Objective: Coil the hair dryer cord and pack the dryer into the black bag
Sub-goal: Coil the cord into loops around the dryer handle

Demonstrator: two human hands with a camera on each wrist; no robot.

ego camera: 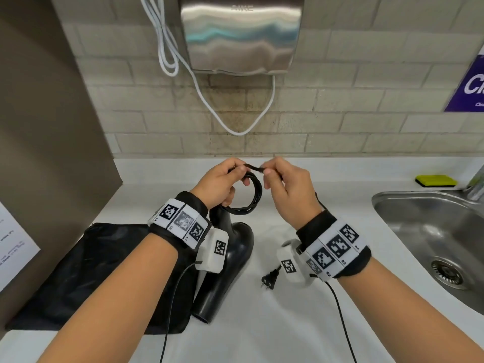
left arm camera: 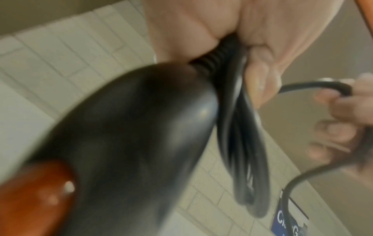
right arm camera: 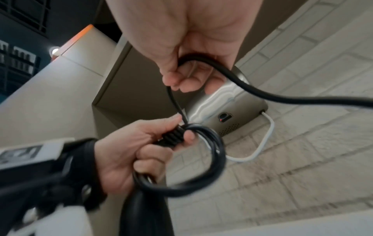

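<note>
Several black cord (ego camera: pixel 250 195) loops sit bunched in left hand (ego camera: pixel 217 184), held w/ fingers curled round; right hand (ego camera: pixel 288 187) pinches the loose strand. Glossy black dryer (ego camera: pixel 225 268) hangs over white counter (ego camera: pixel 288 323), black bag (ego camera: pixel 86 273) beside; sink (ego camera: pixel 408 218) to the right.

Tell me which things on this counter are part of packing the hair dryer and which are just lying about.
Part of the job:
- hair dryer
- cord, coils gripped by the left hand, loose end pinched by the right hand
- plug
- black bag

Lying about:
- sponge
- sink
- wall hand dryer
- purple sign
</note>
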